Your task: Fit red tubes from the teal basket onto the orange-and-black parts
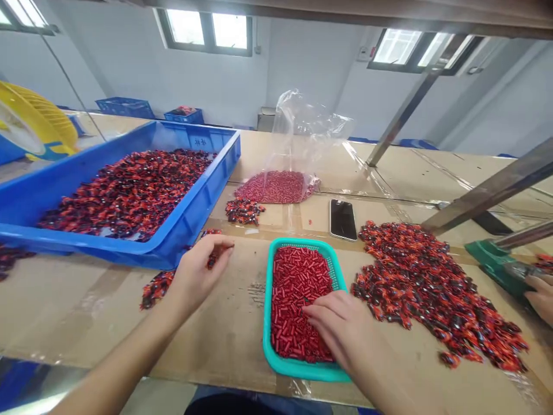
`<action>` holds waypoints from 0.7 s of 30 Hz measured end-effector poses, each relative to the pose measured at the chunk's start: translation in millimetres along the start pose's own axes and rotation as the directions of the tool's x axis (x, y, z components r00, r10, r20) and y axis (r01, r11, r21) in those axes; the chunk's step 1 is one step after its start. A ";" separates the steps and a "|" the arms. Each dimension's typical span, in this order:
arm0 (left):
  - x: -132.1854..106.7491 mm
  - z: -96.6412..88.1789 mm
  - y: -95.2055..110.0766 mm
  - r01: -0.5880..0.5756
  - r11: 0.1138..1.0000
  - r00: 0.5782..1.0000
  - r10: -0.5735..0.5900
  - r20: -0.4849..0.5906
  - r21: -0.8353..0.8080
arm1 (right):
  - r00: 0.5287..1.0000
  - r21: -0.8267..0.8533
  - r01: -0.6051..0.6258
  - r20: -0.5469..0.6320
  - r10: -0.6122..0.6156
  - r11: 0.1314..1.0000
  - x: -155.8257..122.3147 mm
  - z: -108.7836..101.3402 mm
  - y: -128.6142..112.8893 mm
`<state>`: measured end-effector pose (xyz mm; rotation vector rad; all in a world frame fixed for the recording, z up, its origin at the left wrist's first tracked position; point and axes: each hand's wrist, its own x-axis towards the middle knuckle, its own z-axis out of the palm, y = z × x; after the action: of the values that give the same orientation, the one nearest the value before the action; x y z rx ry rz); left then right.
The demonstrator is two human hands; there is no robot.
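My left hand (202,270) hovers over the cardboard left of the green basket (268,323). Its thumb and forefinger are pinched at the tips, where a tiny dark bit shows, too small to name. Below and behind this hand are small red-and-black pieces (158,288), partly hidden by it. My right hand (341,320) reaches into the basket, fingertips drawn together on the small red tubes (298,282) that fill it. Whatever sits between those fingertips is hidden. Some thin metal pins (257,293) lie just left of the basket.
A large blue crate (207,193) of red-and-black pieces stands at left, near a yellow fan (41,118). Behind the basket are a clear bag of red tubes (276,185) and a phone (343,219). A piece heap (427,282) lies right, beside another person's hand (542,297) and metal posts (401,124).
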<state>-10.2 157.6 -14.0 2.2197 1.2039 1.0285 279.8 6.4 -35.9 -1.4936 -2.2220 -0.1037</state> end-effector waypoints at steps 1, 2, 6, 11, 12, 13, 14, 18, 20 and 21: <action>-9.2 1.4 11.6 -0.002 0.998 1.000 0.002 -0.002 -0.067 | 1.000 0.002 0.005 0.024 -0.005 1.000 5.1 8.8 -4.8; -19.0 3.3 23.1 -0.001 0.992 1.000 0.002 0.012 -0.128 | 0.999 0.002 0.003 0.043 -0.004 1.000 8.6 16.6 -7.2; -54.3 13.4 59.2 0.057 0.896 0.997 -0.029 0.070 -0.440 | 0.995 0.031 -0.002 0.096 -0.001 1.000 12.8 29.5 -3.9; -83.2 21.7 78.2 0.157 0.678 0.986 -0.148 0.077 -0.718 | 0.993 0.147 -0.036 0.118 0.019 0.988 16.5 13.5 -3.3; -87.8 22.5 80.6 0.157 0.672 0.985 -0.164 0.061 -0.723 | 0.993 0.174 -0.059 0.116 0.039 0.983 17.0 8.4 -6.0; -92.0 23.4 82.8 0.151 0.670 0.984 -0.173 0.045 -0.726 | 0.992 0.198 -0.082 0.114 0.060 0.977 17.1 2.8 -9.8; -95.6 24.1 84.8 0.139 0.670 0.985 -0.169 0.032 -0.729 | 0.991 0.238 -0.108 0.107 0.085 0.965 16.8 -3.5 -14.5; -103.1 26.1 91.2 0.056 0.691 0.997 -0.077 0.004 -0.720 | 0.974 0.554 -0.222 0.091 0.207 0.802 13.9 -32.4 -40.2; -102.6 25.3 93.3 0.002 0.728 1.000 -0.018 -0.016 -0.686 | 0.970 0.664 -0.227 0.086 0.229 0.713 14.3 -44.3 -52.8; -101.8 24.3 94.2 -0.032 0.750 0.999 0.015 -0.032 -0.661 | 0.974 0.680 -0.204 0.070 0.214 0.705 15.4 -48.2 -57.9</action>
<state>22.9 20.8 -10.4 1.6540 0.6541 1.2534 239.2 -18.9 24.3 -1.2727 -1.7439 0.7109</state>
